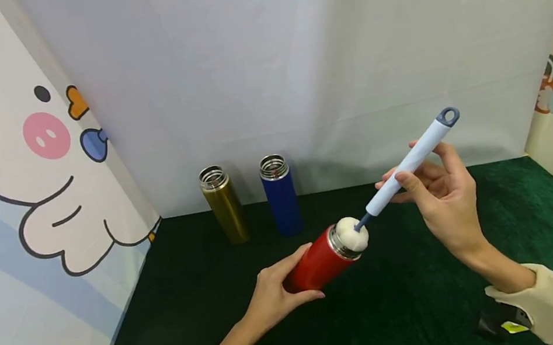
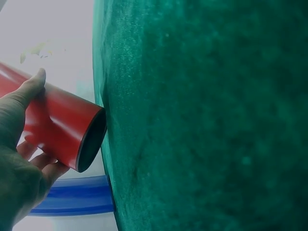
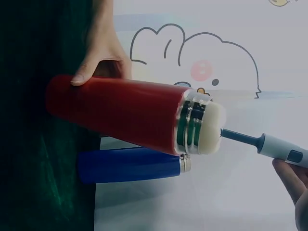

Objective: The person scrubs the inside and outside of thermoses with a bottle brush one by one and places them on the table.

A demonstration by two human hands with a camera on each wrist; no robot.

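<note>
My left hand [image 1: 272,298] grips a red bottle [image 1: 317,267] around its lower body, thumb on one side and fingers on the other. The bottle is tilted, its steel mouth pointing up and to the right. In my right hand [image 1: 448,204] is a sponge bottle brush [image 1: 408,168], pinched by its light blue handle. The brush's white sponge head [image 1: 352,234] sits at the bottle's mouth, bulging out over the threaded rim. In the left wrist view the bottle's dark base [image 2: 92,140] shows beyond my fingers.
A gold bottle [image 1: 230,211] and a blue bottle [image 1: 283,204], both uncapped, stand upright at the back of the dark green cloth [image 1: 391,309]. Behind them hangs a pale curtain [image 1: 251,70]. A small black object [image 1: 491,322] shows beside my right sleeve.
</note>
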